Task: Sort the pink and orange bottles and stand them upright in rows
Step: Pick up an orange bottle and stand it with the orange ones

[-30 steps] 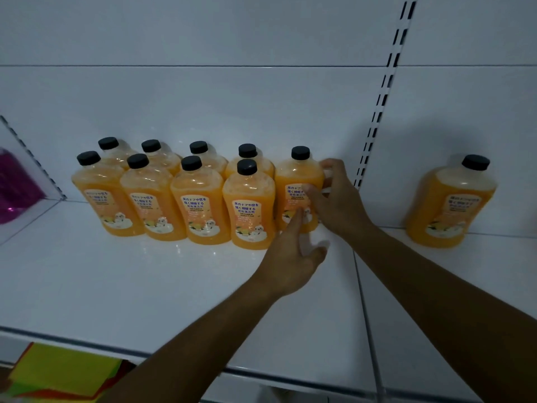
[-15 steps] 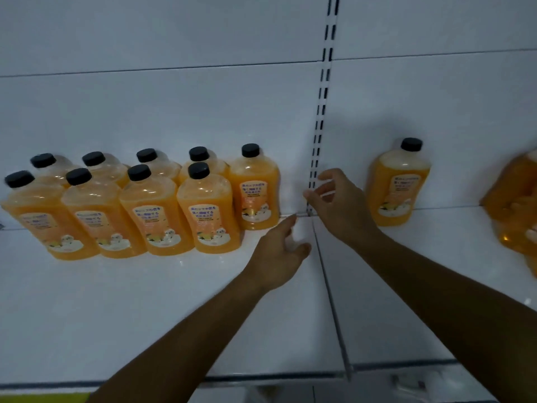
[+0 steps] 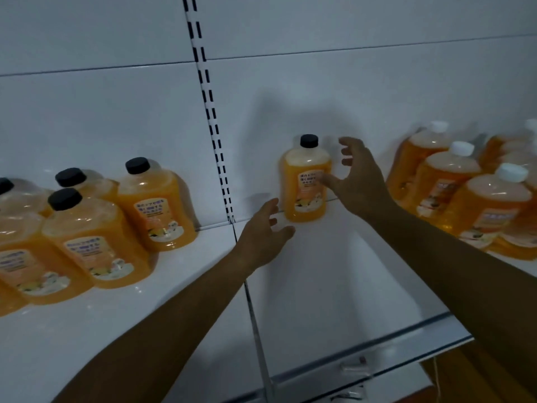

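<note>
A lone orange bottle with a black cap stands upright against the back wall, right of the slotted upright. My right hand is spread open just to its right, thumb over the label, fingers apart and not closed round it. My left hand hovers open below and left of the bottle, not touching it. Several black-capped orange bottles stand in rows at the left. No pink bottle is in view.
Several orange bottles with white caps crowd the right end of the white shelf. A slotted upright splits the back wall. The shelf's front edge runs across the bottom right.
The view has swung right. Both hands left the row at the left and moved across to the lone bottle; the right hand now spreads beside it. White-capped bottles came into view.
</note>
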The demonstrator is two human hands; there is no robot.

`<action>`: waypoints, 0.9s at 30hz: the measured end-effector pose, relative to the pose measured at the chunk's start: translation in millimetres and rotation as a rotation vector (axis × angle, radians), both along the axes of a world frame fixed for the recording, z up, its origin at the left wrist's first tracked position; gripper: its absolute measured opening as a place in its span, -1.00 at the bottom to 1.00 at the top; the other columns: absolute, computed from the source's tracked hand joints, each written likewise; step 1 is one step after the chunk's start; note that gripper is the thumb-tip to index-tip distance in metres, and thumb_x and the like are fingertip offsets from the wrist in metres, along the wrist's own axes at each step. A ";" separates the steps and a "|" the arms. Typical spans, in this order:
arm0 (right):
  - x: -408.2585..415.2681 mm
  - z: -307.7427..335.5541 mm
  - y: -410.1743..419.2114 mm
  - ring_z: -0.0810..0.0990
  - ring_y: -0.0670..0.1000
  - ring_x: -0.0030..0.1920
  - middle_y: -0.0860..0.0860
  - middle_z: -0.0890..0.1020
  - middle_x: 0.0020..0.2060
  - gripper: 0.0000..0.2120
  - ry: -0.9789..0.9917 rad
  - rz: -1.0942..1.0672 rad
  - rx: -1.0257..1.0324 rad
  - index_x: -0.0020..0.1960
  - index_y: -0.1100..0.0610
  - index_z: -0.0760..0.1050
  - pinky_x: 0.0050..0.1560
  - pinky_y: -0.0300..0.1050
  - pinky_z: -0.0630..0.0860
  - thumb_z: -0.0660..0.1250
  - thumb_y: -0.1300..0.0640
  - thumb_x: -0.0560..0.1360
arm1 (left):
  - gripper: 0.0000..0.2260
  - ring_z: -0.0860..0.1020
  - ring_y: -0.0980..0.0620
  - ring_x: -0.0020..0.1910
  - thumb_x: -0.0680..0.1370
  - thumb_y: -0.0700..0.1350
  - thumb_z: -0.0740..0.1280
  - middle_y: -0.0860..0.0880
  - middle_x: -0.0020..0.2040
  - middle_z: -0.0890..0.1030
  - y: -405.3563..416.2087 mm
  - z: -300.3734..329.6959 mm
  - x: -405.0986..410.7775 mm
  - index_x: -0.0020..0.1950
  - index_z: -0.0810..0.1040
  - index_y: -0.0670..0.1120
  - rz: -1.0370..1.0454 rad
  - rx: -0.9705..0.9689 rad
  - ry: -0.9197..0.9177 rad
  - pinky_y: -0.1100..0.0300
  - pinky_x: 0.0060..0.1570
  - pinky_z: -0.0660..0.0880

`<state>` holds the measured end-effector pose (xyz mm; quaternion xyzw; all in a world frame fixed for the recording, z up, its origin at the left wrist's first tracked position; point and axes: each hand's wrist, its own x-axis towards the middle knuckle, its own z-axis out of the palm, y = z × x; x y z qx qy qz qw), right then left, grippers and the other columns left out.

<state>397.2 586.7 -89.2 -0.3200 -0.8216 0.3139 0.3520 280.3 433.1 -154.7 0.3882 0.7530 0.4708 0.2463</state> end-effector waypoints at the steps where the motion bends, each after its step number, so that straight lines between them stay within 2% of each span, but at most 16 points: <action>1: -2.0 1.9 5.3 0.41 -0.03 0.26 0.03 0.39 0.36 -0.28 -0.021 0.047 -0.019 0.46 0.00 0.21 0.14 -0.16 0.37 0.49 0.01 0.42 | -0.37 0.42 0.00 0.32 0.55 -0.12 0.39 -0.01 0.45 0.36 4.9 -1.0 -1.3 0.54 0.18 -0.04 0.009 0.004 -0.022 0.19 0.19 0.40; 3: -7.7 3.3 13.5 0.42 0.01 0.29 0.02 0.41 0.36 -0.27 -0.063 0.138 -0.033 0.48 -0.03 0.18 0.21 -0.07 0.42 0.48 0.01 0.43 | -0.39 0.45 0.00 0.28 0.54 -0.12 0.39 0.01 0.41 0.38 13.4 -2.8 -5.0 0.53 0.20 -0.05 0.020 -0.003 -0.038 0.18 0.17 0.40; 5: -13.4 2.9 16.1 0.48 0.05 0.25 0.00 0.46 0.28 -0.36 -0.086 0.213 -0.042 0.46 -0.02 0.22 0.17 -0.04 0.48 0.44 0.07 0.47 | -0.47 0.49 0.02 0.17 0.53 -0.13 0.41 0.04 0.29 0.47 20.6 -4.8 -10.3 0.47 0.31 -0.01 0.010 0.000 -0.032 0.13 0.19 0.45; 8: -16.7 1.6 14.9 0.53 0.04 0.13 -0.02 0.48 0.17 -0.46 -0.052 0.252 -0.058 0.41 -0.02 0.29 0.07 -0.09 0.52 0.42 0.10 0.49 | -0.64 0.56 0.02 0.03 0.48 -0.21 0.46 0.04 0.08 0.59 27.6 -8.3 -16.5 0.19 0.49 0.08 0.016 0.068 0.016 -0.05 0.20 0.52; 12: -12.6 -2.8 6.5 0.54 -0.01 0.05 -0.10 0.49 0.07 -0.49 0.016 0.249 -0.071 0.35 -0.01 0.35 0.01 -0.11 0.55 0.45 0.11 0.46 | -0.66 0.64 0.01 -0.02 0.46 -0.12 0.49 -0.01 0.03 0.65 25.3 -10.8 -12.5 0.22 0.58 -0.07 0.073 0.095 0.121 0.10 0.03 0.60; 15: -11.3 -3.9 -5.4 0.56 -0.03 0.03 -0.15 0.50 0.02 -0.52 0.035 0.280 -0.125 0.33 -0.04 0.37 0.01 0.03 0.61 0.45 0.10 0.46 | -0.71 0.65 0.06 -0.15 0.48 0.03 0.46 0.04 -0.10 0.67 8.0 -10.5 -8.0 0.16 0.63 -0.03 0.149 0.116 0.179 0.13 -0.08 0.61; 17: -14.5 -4.1 -17.7 0.58 -0.01 0.04 -0.14 0.50 0.03 -0.53 0.046 0.317 -0.163 0.32 -0.05 0.38 0.01 0.10 0.62 0.45 0.09 0.46 | -0.74 0.65 0.09 -0.18 0.49 0.03 0.44 0.05 -0.16 0.68 -11.5 -9.6 -7.9 0.13 0.66 -0.03 0.194 0.137 0.212 0.11 -0.07 0.62; 20: -25.8 -2.9 -44.1 0.59 0.04 0.05 -0.05 0.53 0.10 -0.53 0.062 0.380 -0.173 0.31 -0.04 0.40 0.00 0.13 0.63 0.45 0.08 0.46 | -0.73 0.65 0.11 -0.14 0.51 0.01 0.43 0.03 -0.10 0.70 -46.8 -6.9 -8.4 0.18 0.66 -0.03 0.250 0.156 0.200 0.06 0.01 0.61; 24: -46.5 -0.9 -87.9 0.58 0.05 0.08 -0.01 0.54 0.15 -0.53 0.073 0.465 -0.143 0.33 -0.01 0.40 0.02 0.11 0.62 0.44 0.08 0.46 | -0.68 0.61 0.10 0.03 0.55 0.02 0.36 0.03 0.11 0.66 -94.3 -8.3 -7.2 0.28 0.59 -0.03 0.363 0.160 0.263 0.09 0.08 0.58; 27: -61.5 -3.0 -118.5 0.53 0.00 0.10 -0.04 0.52 0.14 -0.53 0.081 0.510 -0.090 0.34 0.03 0.39 0.04 -0.08 0.58 0.43 0.08 0.48 | -0.69 0.56 0.13 0.10 0.57 0.00 0.33 0.10 0.21 0.60 -121.2 -12.6 -3.2 0.31 0.54 -0.01 0.424 0.211 0.304 0.22 0.09 0.55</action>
